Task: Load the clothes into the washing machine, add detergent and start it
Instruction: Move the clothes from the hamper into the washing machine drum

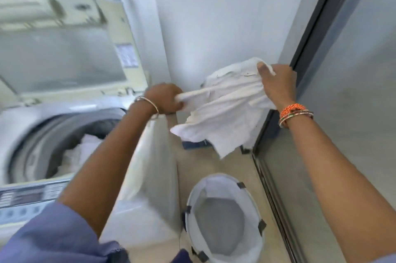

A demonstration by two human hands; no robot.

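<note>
Both hands hold a white garment (222,112) stretched in the air to the right of the washing machine (38,117). My left hand (165,99) grips one bunched end of it. My right hand (278,82) pinches the upper right edge with thumb on top. The machine is a top loader at the left with its lid (62,56) raised. White clothes (85,151) lie inside the drum. A round white laundry basket (225,217) stands on the floor below the garment, and nothing shows inside it.
The machine's control panel (27,196) runs along its near edge at lower left. A white wall corner stands behind the garment. A dark-framed glass door (321,112) lines the right side. The tiled floor strip between machine and door is narrow.
</note>
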